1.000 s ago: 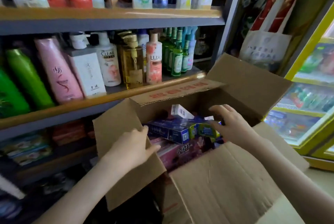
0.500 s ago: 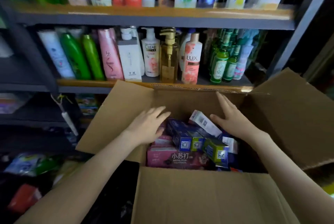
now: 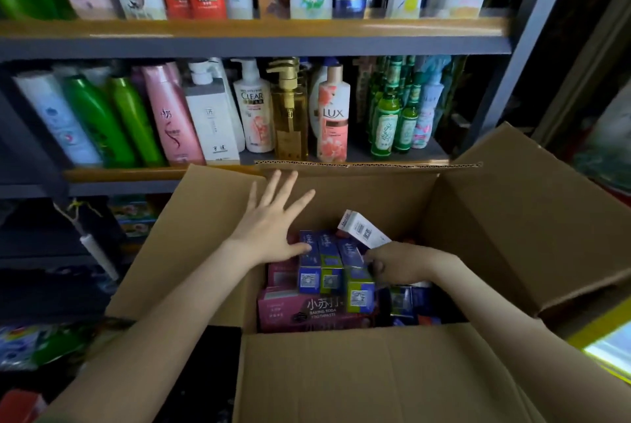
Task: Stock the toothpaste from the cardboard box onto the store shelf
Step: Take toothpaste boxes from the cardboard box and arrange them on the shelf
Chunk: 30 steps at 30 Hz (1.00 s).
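Note:
An open cardboard box (image 3: 375,371) stands before the store shelf (image 3: 252,43) and holds several toothpaste cartons. Blue-and-green cartons (image 3: 329,265) stand on end in the middle, a pink baking-soda carton (image 3: 300,311) lies in front, and a white carton (image 3: 362,229) sticks up at the back. My left hand (image 3: 273,224) is spread flat, fingers straight, over the box's left side with its thumb touching a blue carton. My right hand (image 3: 396,264) is curled inside the box, fingers gripping the blue-and-green carton (image 3: 356,286) on the right of the row.
Shampoo and body-wash bottles (image 3: 252,108) fill the middle shelf, with green glass bottles (image 3: 386,122) at its right. More bottles crowd the top shelf. The box's flaps (image 3: 532,211) stand open to the right and front. Dark lower shelves (image 3: 44,252) with packets lie to the left.
My right hand has dropped from the back wall of the box and curled onto a carton. My left hand has lifted and spread its fingers. The view has swung left and down.

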Tool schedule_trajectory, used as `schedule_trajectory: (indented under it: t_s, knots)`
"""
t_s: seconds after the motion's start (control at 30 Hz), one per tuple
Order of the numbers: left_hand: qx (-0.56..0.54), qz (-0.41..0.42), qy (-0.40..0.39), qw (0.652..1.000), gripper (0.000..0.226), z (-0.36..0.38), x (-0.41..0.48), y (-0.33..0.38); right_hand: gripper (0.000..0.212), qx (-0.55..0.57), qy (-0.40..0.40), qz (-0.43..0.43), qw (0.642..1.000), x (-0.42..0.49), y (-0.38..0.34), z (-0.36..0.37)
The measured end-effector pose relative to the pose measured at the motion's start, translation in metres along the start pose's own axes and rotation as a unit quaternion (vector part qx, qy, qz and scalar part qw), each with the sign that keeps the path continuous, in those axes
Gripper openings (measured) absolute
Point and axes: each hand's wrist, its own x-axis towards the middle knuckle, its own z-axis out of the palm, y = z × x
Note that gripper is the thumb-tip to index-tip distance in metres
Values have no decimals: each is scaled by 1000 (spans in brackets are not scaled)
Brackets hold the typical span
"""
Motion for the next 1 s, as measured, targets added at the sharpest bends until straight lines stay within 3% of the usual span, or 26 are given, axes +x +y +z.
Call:
schedule_trajectory:
  t_s: [0.13,0.3,0.37,0.43,0.5,0.6,0.7,0.87,1.0]
  knots:
    - [4,3,-24,1000,120,2,-1,0,56,73,25,1,997,19,-22,21]
    - [-38,-22,-30,999,120,1,-3,5,56,60,39,5,997,24,-20,30]
    - [-23,-32,-36,999,117,0,-4,12,62,-10,89,68,994,18,-4,28]
    - [1,-35,-43,998,116,1,-3,21,72,-63,123,188,973,8,12,26]
    - [15,-41,-46,998,116,3,-3,30,77,-7,103,255,961,0,23,28]
    - [25,-48,-47,997,115,4,-3,39,64,85,95,250,960,-1,33,30]
    - [21,-44,-43,998,108,2,-3,42,42,78,177,254,948,2,38,26]
    - [-11,-45,-5,999,87,0,0,41,69,129,115,257,951,6,40,29]
    - [-53,-46,49,996,75,-2,2,34,40,123,208,252,937,7,37,23]
